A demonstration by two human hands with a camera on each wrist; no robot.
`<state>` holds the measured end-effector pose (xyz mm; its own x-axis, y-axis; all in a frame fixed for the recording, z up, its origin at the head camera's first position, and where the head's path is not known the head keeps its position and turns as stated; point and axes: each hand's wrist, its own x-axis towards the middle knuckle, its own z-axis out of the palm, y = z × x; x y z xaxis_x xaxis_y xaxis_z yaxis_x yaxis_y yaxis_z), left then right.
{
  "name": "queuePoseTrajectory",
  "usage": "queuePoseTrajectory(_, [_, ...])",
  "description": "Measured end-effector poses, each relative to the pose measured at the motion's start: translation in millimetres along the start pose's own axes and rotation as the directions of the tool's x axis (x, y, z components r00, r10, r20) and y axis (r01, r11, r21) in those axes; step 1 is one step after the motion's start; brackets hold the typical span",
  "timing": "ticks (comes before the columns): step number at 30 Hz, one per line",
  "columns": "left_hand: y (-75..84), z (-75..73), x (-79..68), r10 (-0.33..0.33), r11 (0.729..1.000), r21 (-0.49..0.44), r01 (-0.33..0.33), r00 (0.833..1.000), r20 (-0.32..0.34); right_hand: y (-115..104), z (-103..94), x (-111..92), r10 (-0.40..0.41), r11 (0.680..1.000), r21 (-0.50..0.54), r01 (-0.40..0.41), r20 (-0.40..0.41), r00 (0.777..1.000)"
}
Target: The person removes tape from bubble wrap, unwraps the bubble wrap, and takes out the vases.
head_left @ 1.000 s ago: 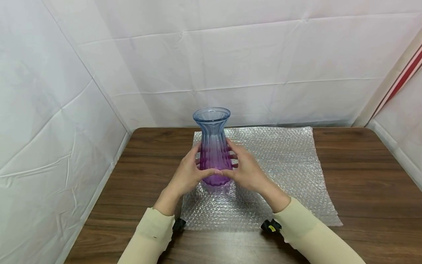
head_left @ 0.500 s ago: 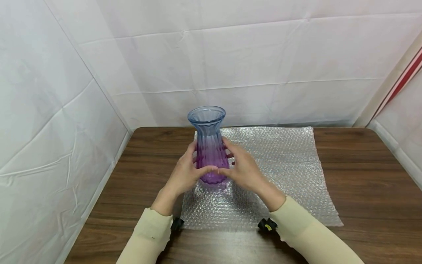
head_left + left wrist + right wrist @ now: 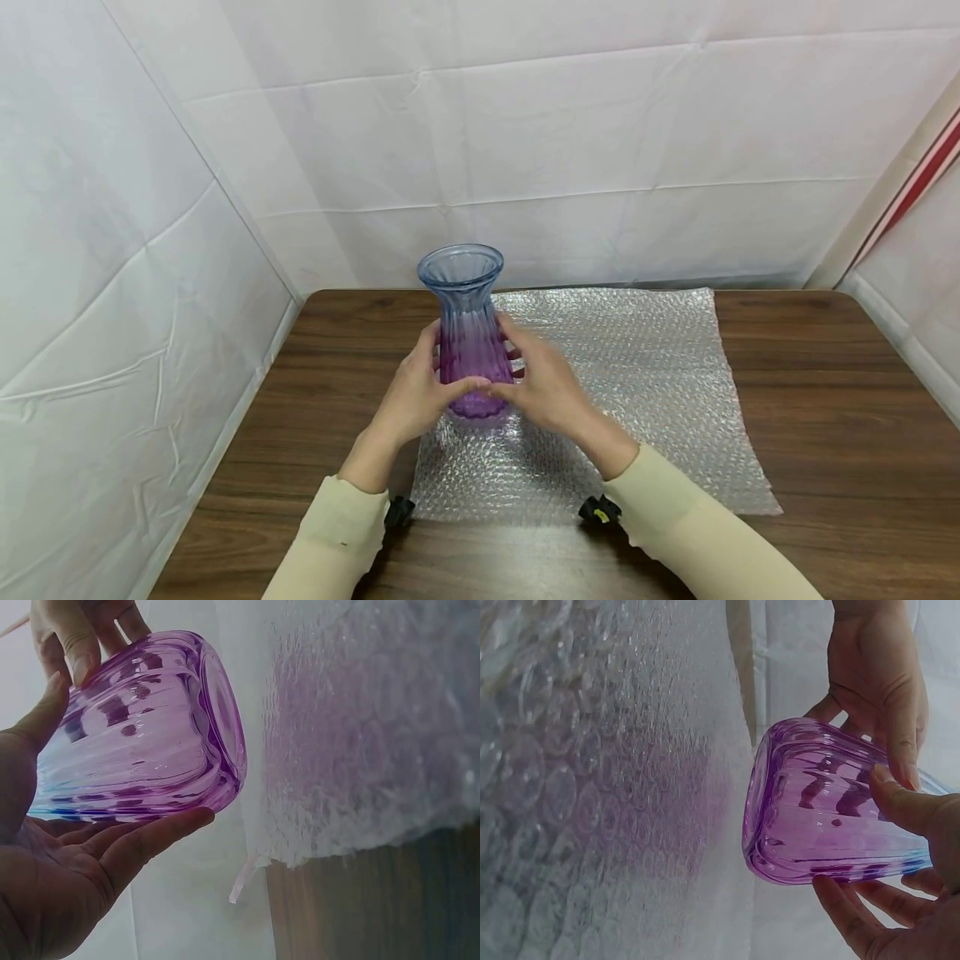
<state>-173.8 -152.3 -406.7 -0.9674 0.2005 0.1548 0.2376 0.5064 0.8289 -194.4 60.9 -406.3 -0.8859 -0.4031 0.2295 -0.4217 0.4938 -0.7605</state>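
Observation:
A ribbed glass vase [image 3: 467, 329], blue at the flared rim and fading to purple at the base, is held upright between both hands. My left hand [image 3: 416, 392] grips its left side, with the fingers around the back and the thumb across the front. The right hand [image 3: 551, 385] grips the other side the same way, and the two thumb tips meet in front. Both wrist views show the vase's purple base [image 3: 225, 720] raised off the bubble wrap [image 3: 577, 795], with a gap between them. In the head view, most fingertips are hidden behind the glass.
The bubble wrap sheet lies flat on a dark wood-grain table [image 3: 330, 358], reaching from near its back edge towards the front. White cloth walls [image 3: 525, 133] stand behind the table and at the sides. Black wrist devices [image 3: 399, 510] show beneath the cuffs.
Both hands have carried the vase a short way to the left, over the left part of the bubble wrap. Their grip looks the same, and the sheet has stayed in place.

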Motion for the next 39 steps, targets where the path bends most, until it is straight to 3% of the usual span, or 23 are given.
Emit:
queuePoseTrajectory(11, [-0.7,-0.3,-0.3,-0.044,0.998,0.033,0.046,0.997,-0.058,-3,7.7,3,0.017,1.000,-0.006,-0.017,0.012,1.000])
queuePoseTrajectory(26, [-4.4,-2.9,-1.0,-0.035,0.997,0.060,0.044,0.987,-0.156,-10,19.4,11,-0.030,0.996,-0.081,0.029,-0.008,1.000])
queuePoseTrajectory(39, [-9.1,-9.3,-2.2,-0.056,0.995,0.076,0.071,0.981,-0.185,-16,26.2,16,-0.034,0.994,-0.102,0.033,-0.003,0.999])
